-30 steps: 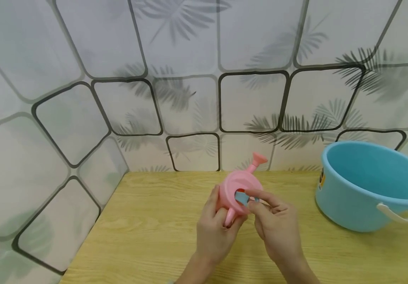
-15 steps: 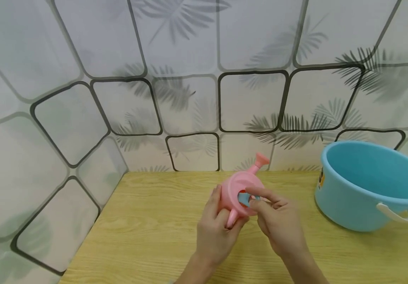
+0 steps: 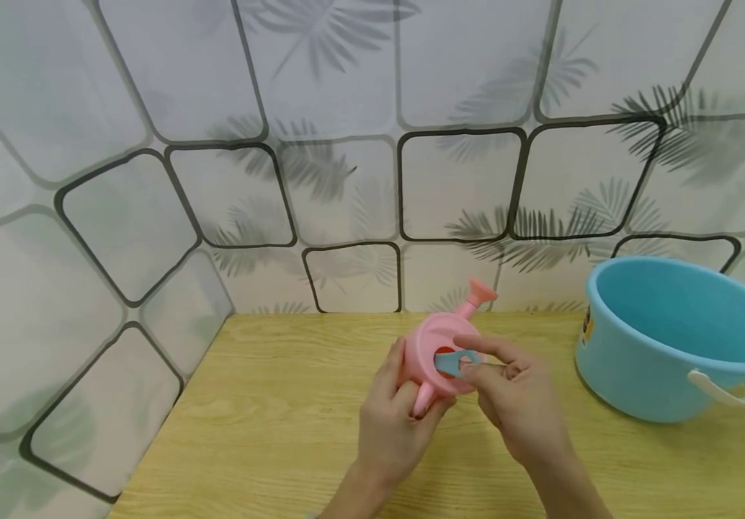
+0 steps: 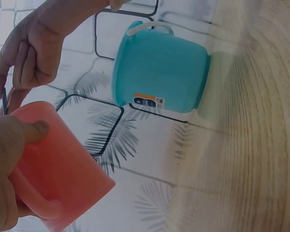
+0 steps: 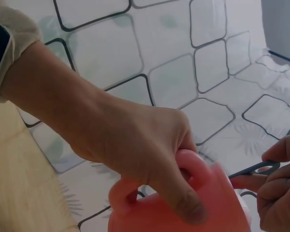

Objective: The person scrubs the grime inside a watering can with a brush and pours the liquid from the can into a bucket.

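Observation:
My left hand grips a pink toy watering can around its handle, fingers along the far side of the body. The can is tilted so its top opening faces me, above the table, spout pointing away. My right hand pinches a flat light-blue piece with a looped end, between thumb and index finger. The piece's wide end lies at the can's opening, where red shows inside. In the right wrist view the looped end sticks out past the can's rim; its inner end is hidden.
A light-blue bucket with a white handle stands on the right of the wood-grain table. A wall with a tile-and-leaf pattern rises behind the table and on the left.
My right hand has drawn slightly to the right, and more of the blue piece, including its loop, now shows. The watering can has shifted a little to the right in my left hand.

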A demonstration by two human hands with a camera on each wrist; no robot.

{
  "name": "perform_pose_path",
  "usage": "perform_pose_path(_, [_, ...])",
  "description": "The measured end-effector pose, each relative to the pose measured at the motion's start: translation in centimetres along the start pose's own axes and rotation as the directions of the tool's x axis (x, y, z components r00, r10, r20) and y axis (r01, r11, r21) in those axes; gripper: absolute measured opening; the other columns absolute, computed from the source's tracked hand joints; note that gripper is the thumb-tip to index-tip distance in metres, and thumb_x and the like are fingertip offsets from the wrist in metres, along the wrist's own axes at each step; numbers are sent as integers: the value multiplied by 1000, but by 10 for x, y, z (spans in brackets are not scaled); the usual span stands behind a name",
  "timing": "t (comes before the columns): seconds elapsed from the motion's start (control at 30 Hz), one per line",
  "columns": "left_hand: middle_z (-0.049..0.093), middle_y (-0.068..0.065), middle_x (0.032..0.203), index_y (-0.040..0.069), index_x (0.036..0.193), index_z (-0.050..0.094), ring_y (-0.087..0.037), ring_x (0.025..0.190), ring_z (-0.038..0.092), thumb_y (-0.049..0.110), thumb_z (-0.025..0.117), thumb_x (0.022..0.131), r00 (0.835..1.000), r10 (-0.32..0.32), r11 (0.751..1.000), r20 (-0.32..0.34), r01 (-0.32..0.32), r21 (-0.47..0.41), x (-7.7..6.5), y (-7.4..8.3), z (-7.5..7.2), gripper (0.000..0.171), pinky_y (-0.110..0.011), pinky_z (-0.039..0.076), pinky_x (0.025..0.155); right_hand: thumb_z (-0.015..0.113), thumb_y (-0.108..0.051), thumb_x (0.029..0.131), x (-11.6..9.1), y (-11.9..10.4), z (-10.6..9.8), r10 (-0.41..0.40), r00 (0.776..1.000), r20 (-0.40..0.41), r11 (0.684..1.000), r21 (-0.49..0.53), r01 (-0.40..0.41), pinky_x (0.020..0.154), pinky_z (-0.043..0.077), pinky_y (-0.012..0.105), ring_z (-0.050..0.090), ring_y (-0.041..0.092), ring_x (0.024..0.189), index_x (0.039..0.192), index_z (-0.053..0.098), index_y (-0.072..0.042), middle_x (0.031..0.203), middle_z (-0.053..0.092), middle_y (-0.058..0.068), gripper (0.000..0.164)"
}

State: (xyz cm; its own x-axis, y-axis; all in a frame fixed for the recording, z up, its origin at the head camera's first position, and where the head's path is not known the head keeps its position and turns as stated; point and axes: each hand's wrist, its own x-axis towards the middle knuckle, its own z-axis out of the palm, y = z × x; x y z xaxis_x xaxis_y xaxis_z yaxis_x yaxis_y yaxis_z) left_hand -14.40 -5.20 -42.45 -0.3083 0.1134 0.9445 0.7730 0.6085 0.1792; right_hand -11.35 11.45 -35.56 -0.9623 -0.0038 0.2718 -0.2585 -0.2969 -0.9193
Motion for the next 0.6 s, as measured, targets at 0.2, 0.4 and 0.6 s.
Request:
perform_pose_path(0.2, [60,-33,126,5,69,63,-42,108,66,24,92,69,999,-35,999,20,35,-17,1,-1,-1,35,-41,58,87,52,14,92,2,-4,-14,-47,999,12,992,118,45,39,-3,36,5,22,39,110,74,-5,48,52,-12,34])
perform_pose_path(0.4, [60,-33,126,4,71,67,-41,111,65,23,93,67,994,-88,995,63,91,-31,-1,1,-1,33,-39,58,87,55,10,94,6,0,-10,4,997,77,997,83,-10,39,-1,37,7,23,39,105,77,-9,48,51,-14,31])
perform_pose_path(0.6, [59,-34,127,4,70,65,-40,111,65,22,93,67,994,-88,995,70,91,-32,0,1,-2,34,-39,58,87,52,12,94,6,-1,-15,-55,982,183,993,112,35,36,1,34,8,20,39,110,76,-10,70,71,-9,36])
